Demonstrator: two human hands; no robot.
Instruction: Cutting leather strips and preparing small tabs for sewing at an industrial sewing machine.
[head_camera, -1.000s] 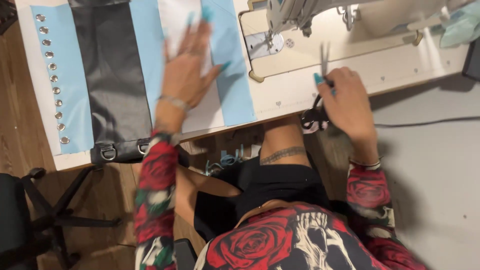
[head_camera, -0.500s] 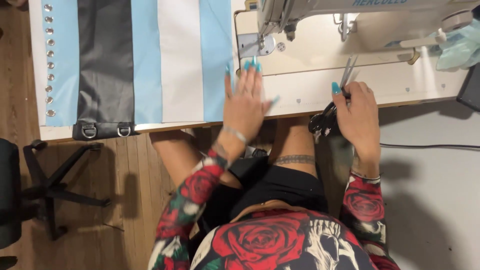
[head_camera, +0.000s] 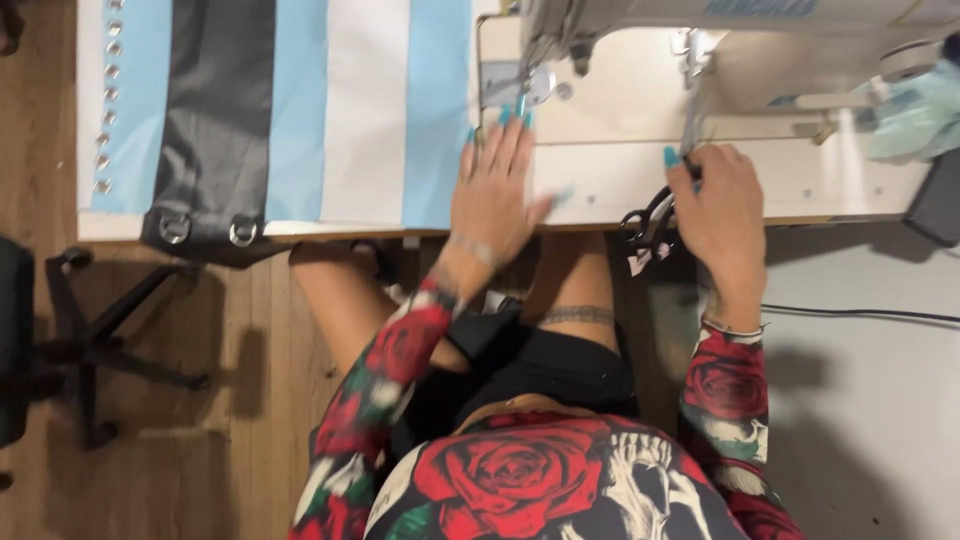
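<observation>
My left hand (head_camera: 495, 190) lies flat, fingers spread, on the white table at the right edge of a striped cloth (head_camera: 350, 110) of light blue, white and black bands. Its fingertips reach toward the needle area of the sewing machine (head_camera: 640, 40). My right hand (head_camera: 715, 215) grips black-handled scissors (head_camera: 655, 215), blades pointing up toward the machine, at the table's front edge.
Metal eyelets (head_camera: 105, 120) run down the cloth's left border, and two metal rings (head_camera: 205, 230) hang on a black strap at the front. A black office chair (head_camera: 60, 340) stands on the wooden floor at left. A pale green cloth (head_camera: 915, 110) lies at far right.
My left hand has slid from the middle of the cloth rightward to its right edge near the needle. The view shifted left to right; the right hand kept the scissors.
</observation>
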